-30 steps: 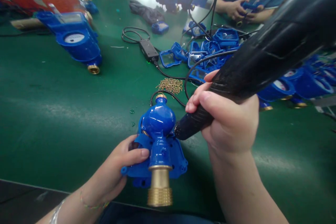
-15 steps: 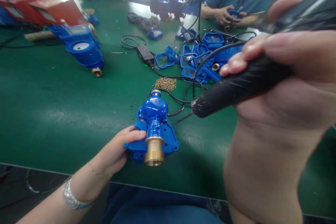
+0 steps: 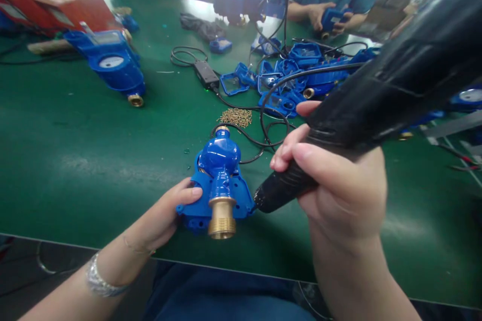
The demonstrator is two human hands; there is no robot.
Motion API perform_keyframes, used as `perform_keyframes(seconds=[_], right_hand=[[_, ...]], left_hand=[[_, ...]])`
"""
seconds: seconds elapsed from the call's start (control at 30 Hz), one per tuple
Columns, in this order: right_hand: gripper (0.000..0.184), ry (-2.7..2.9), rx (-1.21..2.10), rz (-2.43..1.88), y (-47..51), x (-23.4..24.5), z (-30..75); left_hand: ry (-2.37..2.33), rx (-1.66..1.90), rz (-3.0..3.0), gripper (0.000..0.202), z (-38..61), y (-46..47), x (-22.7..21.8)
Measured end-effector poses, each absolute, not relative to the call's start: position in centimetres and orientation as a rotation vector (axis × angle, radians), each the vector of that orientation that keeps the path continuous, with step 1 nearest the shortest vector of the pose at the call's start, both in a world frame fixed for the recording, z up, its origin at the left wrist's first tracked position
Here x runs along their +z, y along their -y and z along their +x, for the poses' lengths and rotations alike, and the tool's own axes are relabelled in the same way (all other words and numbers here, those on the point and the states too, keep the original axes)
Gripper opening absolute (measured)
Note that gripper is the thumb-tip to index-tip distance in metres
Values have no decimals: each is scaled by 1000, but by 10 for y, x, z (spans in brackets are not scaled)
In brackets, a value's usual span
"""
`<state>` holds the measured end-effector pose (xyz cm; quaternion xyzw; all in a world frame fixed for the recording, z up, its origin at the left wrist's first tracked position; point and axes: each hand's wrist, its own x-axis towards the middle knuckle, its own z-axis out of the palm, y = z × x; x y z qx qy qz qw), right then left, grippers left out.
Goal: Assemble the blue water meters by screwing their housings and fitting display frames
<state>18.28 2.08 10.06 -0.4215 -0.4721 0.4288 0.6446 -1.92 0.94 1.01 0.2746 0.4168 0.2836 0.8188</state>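
A blue water meter body (image 3: 220,180) with brass threaded ends lies on the green table (image 3: 75,150) near its front edge. My left hand (image 3: 165,218) grips its left side, thumb on the blue casing. My right hand (image 3: 339,185) is wrapped round a black electric screwdriver (image 3: 376,100). The tool's tip touches the meter's right flange. A small heap of brass screws (image 3: 236,117) lies just behind the meter.
Another blue meter (image 3: 113,62) sits at the left, by red boxes (image 3: 64,7). Blue covers (image 3: 289,77), a black power adapter (image 3: 206,74) and cables fill the middle. Across the table, another person's hands (image 3: 329,17) hold a blue part.
The screwdriver, lifted away from the meter half a second ago, has come back down; its tip is again at the meter's right flange. My left hand kept its hold.
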Motion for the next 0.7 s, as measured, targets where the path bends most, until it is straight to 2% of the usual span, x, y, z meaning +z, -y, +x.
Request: perform_keyframes(seconds=[0.33, 0.53, 0.7], right_hand=[[18, 964, 964, -1031, -13, 98, 174], [20, 1011, 954, -1090, -11, 98, 172], [22, 1034, 921, -1069, -6, 96, 175]], left_hand=[[-984, 715, 470, 40, -10, -3, 11], [-1013, 712, 454, 35, -11, -5, 8], [-990, 697, 455, 39, -11, -5, 8]])
